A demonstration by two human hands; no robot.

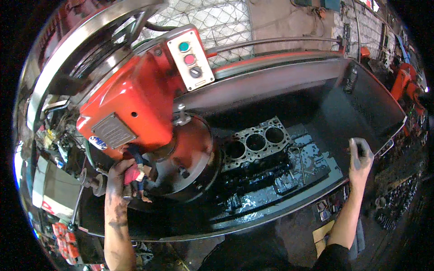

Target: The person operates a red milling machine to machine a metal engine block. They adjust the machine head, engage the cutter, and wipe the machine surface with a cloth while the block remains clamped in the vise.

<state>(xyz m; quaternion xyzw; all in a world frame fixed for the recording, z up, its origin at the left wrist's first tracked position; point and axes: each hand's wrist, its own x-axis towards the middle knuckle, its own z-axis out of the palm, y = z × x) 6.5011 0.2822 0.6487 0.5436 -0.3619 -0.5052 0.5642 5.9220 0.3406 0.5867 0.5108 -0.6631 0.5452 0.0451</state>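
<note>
At the left, my left hand [120, 175], dark with grime, is closed round a bunched rag [135, 173] with red, dark blue and pale parts. The rag is beside a red machine head [140, 106] and the round grinding wheel housing [192, 158] below it. My right hand [360, 156] is raised above the near right edge of the trough, smudged grey, its fingers loosely curled and apart from the thumb; nothing shows in it. Between my hands lies an engine block [256, 142], its several-hole top face up, wet and dark along its near side.
A control panel [190, 58] with green and red buttons and a black knob is on the machine. The dark metal trough [379, 90] has a raised rim. Wet plates and a T-shaped metal bar [302, 165] lie beside the block. A hand wheel [92, 183] stands at the left.
</note>
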